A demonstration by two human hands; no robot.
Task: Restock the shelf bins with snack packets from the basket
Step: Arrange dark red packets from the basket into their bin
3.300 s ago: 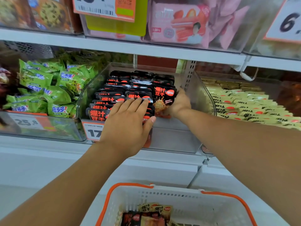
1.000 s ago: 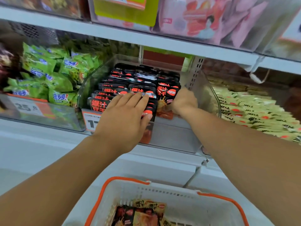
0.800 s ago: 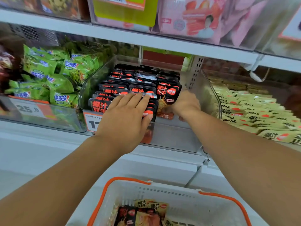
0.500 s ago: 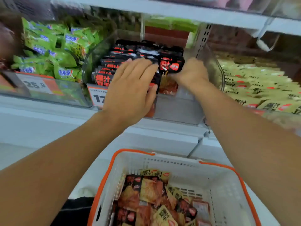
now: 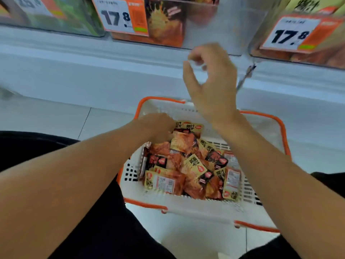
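Left hand (image 5: 158,126) reaches into basket (image 5: 265,116) of light, crinkly, slippery snack packets (image 5: 186,165), grip hidden; right hand (image 5: 211,86) hovers empty, loosely curled; pinch packet edges.

price tags: two orange-and-white tags reading 17.8 (image 5: 121,16) (image 5: 296,34), clipped along the shelf's front edge
floor: pale tiles (image 5: 46,118)
clothing: black (image 5: 112,230)

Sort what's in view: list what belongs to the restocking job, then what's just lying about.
Belongs to the job:
- basket
- snack packets in it
- left hand, reaching into the packets
- right hand, raised and holding nothing
- middle shelf bin

Just there:
- price tags
- green packets bin
- floor tiles
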